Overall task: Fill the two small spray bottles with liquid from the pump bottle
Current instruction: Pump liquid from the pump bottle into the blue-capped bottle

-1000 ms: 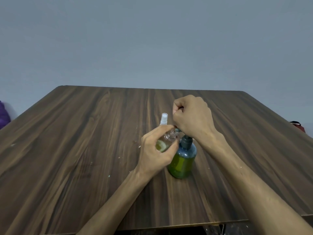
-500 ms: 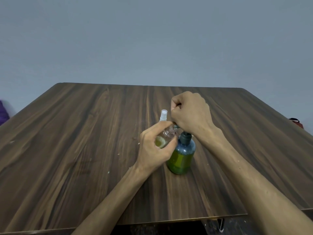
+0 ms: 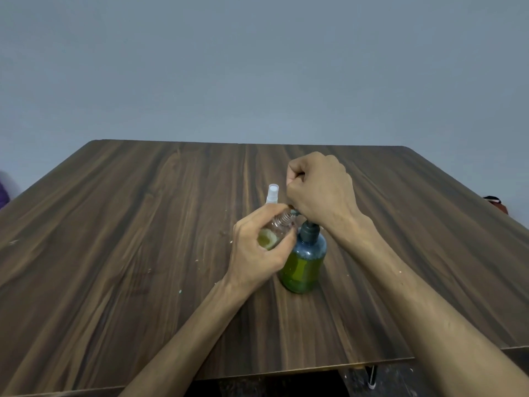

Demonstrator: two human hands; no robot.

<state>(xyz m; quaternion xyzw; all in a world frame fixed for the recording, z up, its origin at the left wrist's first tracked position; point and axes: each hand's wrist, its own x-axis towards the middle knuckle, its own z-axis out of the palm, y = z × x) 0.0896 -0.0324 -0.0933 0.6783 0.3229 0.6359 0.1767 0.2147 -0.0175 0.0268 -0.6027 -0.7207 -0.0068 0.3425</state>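
The right hand (image 3: 320, 190) hides the pump bottle's (image 3: 303, 262) head; a second spray bottle (image 3: 272, 194) shows only its top.

Dark brown streaked wood-grain table (image 3: 143, 253), plain blue-grey wall (image 3: 257, 67), teal-blue pump bottle (image 3: 305, 259) with green liquid, clear small spray bottle (image 3: 273, 234) holding yellow-green liquid, white-capped spray bottle (image 3: 272, 193), purple object (image 3: 3, 193) at left edge

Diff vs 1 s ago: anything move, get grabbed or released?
No visible change. Left hand still holds the open small bottle tilted at the spout; right hand stays curled over the pump bottle head. Capped spray bottle still stands behind.
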